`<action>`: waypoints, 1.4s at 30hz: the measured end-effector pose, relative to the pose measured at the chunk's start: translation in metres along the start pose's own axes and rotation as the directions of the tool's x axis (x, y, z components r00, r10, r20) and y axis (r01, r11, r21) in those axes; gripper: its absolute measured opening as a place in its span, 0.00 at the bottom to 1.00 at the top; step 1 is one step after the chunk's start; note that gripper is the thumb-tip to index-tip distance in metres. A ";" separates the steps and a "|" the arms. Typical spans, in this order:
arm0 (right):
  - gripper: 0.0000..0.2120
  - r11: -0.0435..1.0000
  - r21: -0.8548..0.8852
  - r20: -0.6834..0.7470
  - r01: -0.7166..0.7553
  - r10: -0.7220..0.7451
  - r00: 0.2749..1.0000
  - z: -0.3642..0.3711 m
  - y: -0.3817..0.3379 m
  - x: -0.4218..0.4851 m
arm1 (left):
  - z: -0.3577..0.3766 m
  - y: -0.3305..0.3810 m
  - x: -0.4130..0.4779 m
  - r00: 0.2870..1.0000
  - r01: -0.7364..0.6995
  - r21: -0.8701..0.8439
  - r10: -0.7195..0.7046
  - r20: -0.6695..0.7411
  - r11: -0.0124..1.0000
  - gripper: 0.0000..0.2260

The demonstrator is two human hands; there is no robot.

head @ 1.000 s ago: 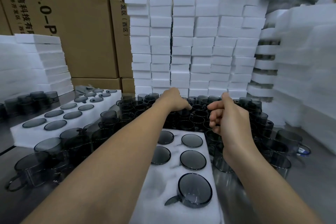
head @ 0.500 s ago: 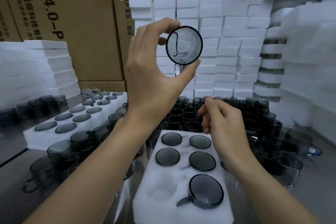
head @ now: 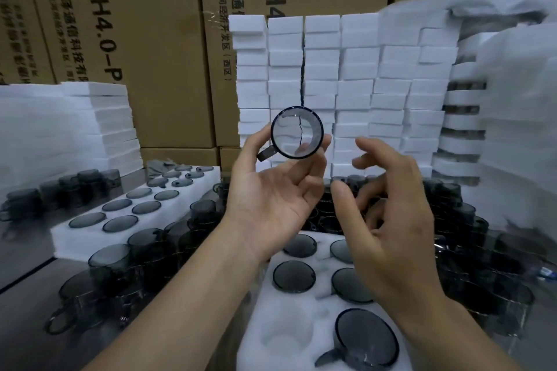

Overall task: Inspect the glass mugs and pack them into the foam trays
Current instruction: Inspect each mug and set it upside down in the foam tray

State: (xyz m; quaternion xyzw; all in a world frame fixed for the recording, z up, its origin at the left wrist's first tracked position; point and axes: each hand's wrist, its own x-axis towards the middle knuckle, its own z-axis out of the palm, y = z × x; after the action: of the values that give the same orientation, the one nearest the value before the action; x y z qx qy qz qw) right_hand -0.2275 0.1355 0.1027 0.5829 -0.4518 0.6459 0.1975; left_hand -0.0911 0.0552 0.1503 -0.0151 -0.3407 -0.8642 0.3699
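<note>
My left hand (head: 271, 193) holds a grey glass mug (head: 297, 132) up at chest height, its fingertips round the wall, the mouth turned toward me and the handle pointing lower left. My right hand (head: 388, 220) hovers just right of the mug with fingers spread and relaxed, holding nothing. Below both hands lies a white foam tray (head: 289, 337) with several mugs set upside down in its pockets and one empty pocket at the near left.
Loose grey mugs (head: 144, 253) crowd the metal table left, right and behind the tray. A second filled foam tray (head: 90, 238) sits at the left. Stacks of white foam blocks (head: 355, 69) and cardboard boxes (head: 144, 39) wall in the back.
My left hand has brought the mug down from head height to chest height and turned it, handle now lower left. My right hand rose and opened beside it.
</note>
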 end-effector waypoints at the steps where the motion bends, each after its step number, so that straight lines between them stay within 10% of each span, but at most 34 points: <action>1: 0.25 1.000 -0.012 0.001 0.018 -0.018 1.000 -0.001 -0.002 0.000 | -0.002 0.000 0.001 1.000 0.008 0.015 -0.008 0.001 1.000 0.22; 15: 0.28 0.974 -0.190 0.072 0.120 -0.108 0.992 -0.002 0.010 0.001 | -0.010 -0.011 0.010 0.991 -0.006 0.605 0.084 -0.101 0.796 0.07; 21: 0.23 0.983 0.063 -0.010 -0.174 0.175 0.985 -0.001 0.007 0.003 | -0.019 -0.006 0.013 0.984 -0.077 0.571 0.155 -0.088 0.817 0.29; 24: 0.18 0.651 0.537 0.180 -0.536 0.533 0.827 0.001 -0.002 0.010 | -0.021 -0.001 0.013 0.982 -0.087 0.655 0.174 -0.069 0.751 0.27; 28: 0.22 0.190 0.612 0.539 -0.768 0.611 0.580 0.003 -0.006 0.015 | -0.023 0.001 0.013 0.978 -0.117 0.722 0.205 -0.035 0.682 0.25; 42: 0.26 0.120 0.566 0.624 -0.816 0.584 0.519 -0.001 0.000 0.010 | -0.035 -0.009 0.014 0.958 -0.099 0.832 0.278 -0.067 0.545 0.22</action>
State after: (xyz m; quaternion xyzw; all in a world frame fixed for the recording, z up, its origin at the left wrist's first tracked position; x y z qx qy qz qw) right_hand -0.2307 0.1334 0.1124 0.3882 -0.3348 0.7070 -0.4872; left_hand -0.0992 0.0302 0.1225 0.2049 -0.6620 -0.5583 0.4561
